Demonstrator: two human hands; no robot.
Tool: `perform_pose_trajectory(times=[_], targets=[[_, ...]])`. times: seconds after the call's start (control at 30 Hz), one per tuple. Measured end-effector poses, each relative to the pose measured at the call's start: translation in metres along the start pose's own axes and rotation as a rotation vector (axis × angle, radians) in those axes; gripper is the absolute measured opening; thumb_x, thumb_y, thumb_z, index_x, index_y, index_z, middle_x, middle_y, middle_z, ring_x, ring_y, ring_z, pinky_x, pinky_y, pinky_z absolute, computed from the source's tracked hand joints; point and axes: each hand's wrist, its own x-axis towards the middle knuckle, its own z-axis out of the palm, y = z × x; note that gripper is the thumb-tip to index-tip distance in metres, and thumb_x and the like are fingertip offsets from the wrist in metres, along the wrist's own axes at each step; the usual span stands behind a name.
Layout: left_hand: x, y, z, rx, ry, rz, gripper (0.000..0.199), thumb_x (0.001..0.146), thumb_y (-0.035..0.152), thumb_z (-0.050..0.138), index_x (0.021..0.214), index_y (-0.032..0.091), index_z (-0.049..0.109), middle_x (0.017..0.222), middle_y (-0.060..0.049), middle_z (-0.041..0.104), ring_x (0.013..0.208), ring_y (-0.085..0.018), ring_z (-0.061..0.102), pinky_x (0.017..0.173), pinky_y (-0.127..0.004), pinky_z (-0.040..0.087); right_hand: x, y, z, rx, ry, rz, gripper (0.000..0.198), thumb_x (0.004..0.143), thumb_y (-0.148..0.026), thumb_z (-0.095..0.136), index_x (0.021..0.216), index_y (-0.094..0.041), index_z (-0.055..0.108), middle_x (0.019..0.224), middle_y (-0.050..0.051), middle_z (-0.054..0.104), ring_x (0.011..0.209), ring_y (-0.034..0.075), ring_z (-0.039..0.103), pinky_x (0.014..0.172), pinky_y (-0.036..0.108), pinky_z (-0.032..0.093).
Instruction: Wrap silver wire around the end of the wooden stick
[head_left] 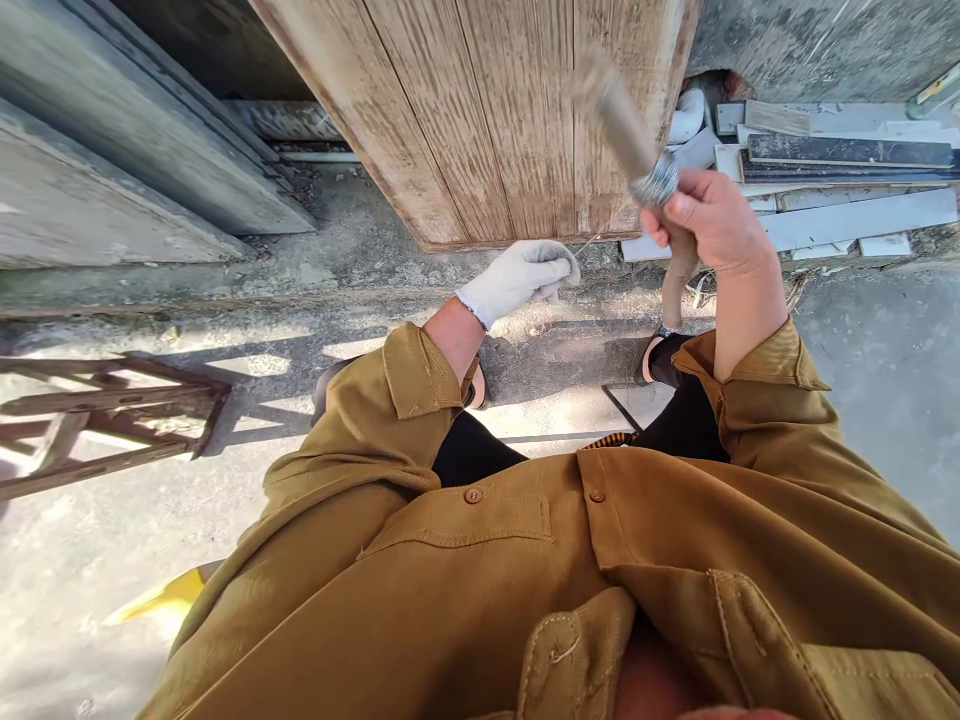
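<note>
My right hand [709, 220], bare, is closed around a curved brown stick [626, 120] whose upper end is blurred by motion. Silvery metal wire [656, 182] is wound in a tight coil around its middle, just above my fingers. Below my fist the stick's bent lower part [679, 280] hangs down. To the left, my left hand [521, 280] in a white knitted glove is closed in a pinch. A thin strand of wire runs from its fingertips up towards the right. Both hands are in front of an upright wooden panel [480, 130].
Stacked boards and strips [847, 150] lie against the wall at right, beside a white pipe [686, 115]. Grey panels [142, 120] lean at upper left. A wooden rack [112, 410] is on the concrete floor at left. Something yellow [161, 600] lies at lower left.
</note>
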Motion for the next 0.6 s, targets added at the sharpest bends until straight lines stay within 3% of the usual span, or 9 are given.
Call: perform_pose_trajectory(times=[0.1, 0.17, 0.23, 0.33, 0.43, 0.53, 0.6], targets=[[-0.003, -0.002, 0.004, -0.046, -0.207, -0.039, 0.011, 0.095, 0.022, 0.075, 0.087, 0.014, 0.075, 0.051, 0.007, 0.048, 0.046, -0.008, 0.04, 0.062, -0.026, 0.057, 0.004, 0.011, -0.012, -0.096, 0.35, 0.058, 0.05, 0.09, -0.074, 0.073, 0.088, -0.028, 0.056, 0.086, 0.006, 0.063, 0.072, 0.019, 0.048, 0.071, 0.039, 0.046], [-0.005, -0.003, 0.004, -0.066, -0.305, -0.047, 0.017, 0.092, 0.029, 0.08, 0.086, 0.013, 0.077, 0.049, 0.007, 0.044, 0.046, -0.009, 0.04, 0.058, -0.026, 0.056, 0.007, 0.017, -0.016, -0.305, 0.413, 0.158, 0.05, 0.092, -0.074, 0.07, 0.086, -0.027, 0.055, 0.085, 0.007, 0.063, 0.073, 0.021, 0.052, 0.072, 0.04, 0.046], [-0.007, -0.002, 0.002, -0.077, -0.367, -0.047, 0.024, 0.087, 0.035, 0.086, 0.086, 0.013, 0.079, 0.049, 0.004, 0.047, 0.046, -0.009, 0.042, 0.052, -0.024, 0.051, 0.008, 0.018, -0.016, -0.564, 0.379, 0.245, 0.049, 0.095, -0.075, 0.068, 0.091, -0.026, 0.062, 0.086, 0.01, 0.066, 0.081, 0.026, 0.059, 0.074, 0.042, 0.047], [-0.009, 0.001, -0.001, -0.102, -0.409, -0.047, 0.035, 0.08, 0.045, 0.093, 0.084, 0.013, 0.079, 0.05, 0.002, 0.049, 0.046, -0.009, 0.042, 0.045, -0.023, 0.042, 0.006, 0.012, -0.01, -0.876, 0.248, 0.301, 0.052, 0.096, -0.074, 0.067, 0.107, -0.024, 0.075, 0.092, 0.014, 0.072, 0.092, 0.033, 0.062, 0.079, 0.044, 0.048], [-0.011, 0.006, -0.006, -0.136, -0.392, -0.047, 0.045, 0.077, 0.056, 0.095, 0.079, 0.015, 0.077, 0.047, 0.006, 0.04, 0.044, -0.008, 0.035, 0.043, -0.022, 0.037, 0.005, 0.01, 0.0, -0.987, -0.088, 0.35, 0.055, 0.094, -0.072, 0.07, 0.116, -0.022, 0.081, 0.09, 0.014, 0.074, 0.09, 0.033, 0.064, 0.079, 0.045, 0.049], [-0.011, 0.007, -0.01, -0.153, -0.324, -0.036, 0.051, 0.074, 0.061, 0.096, 0.077, 0.016, 0.074, 0.047, 0.007, 0.04, 0.042, -0.006, 0.03, 0.042, -0.022, 0.033, 0.005, 0.015, 0.011, -0.957, -0.463, 0.371, 0.044, 0.091, -0.068, 0.072, 0.107, -0.029, 0.085, 0.08, 0.007, 0.072, 0.083, 0.029, 0.065, 0.076, 0.044, 0.049], [-0.01, 0.006, -0.012, -0.156, -0.268, -0.027, 0.05, 0.072, 0.059, 0.097, 0.077, 0.016, 0.072, 0.049, 0.005, 0.046, 0.042, -0.005, 0.031, 0.042, -0.023, 0.033, 0.004, 0.017, 0.018, -0.911, -0.597, 0.353, 0.037, 0.087, -0.066, 0.076, 0.097, -0.032, 0.086, 0.078, 0.003, 0.072, 0.079, 0.027, 0.066, 0.073, 0.042, 0.049]])
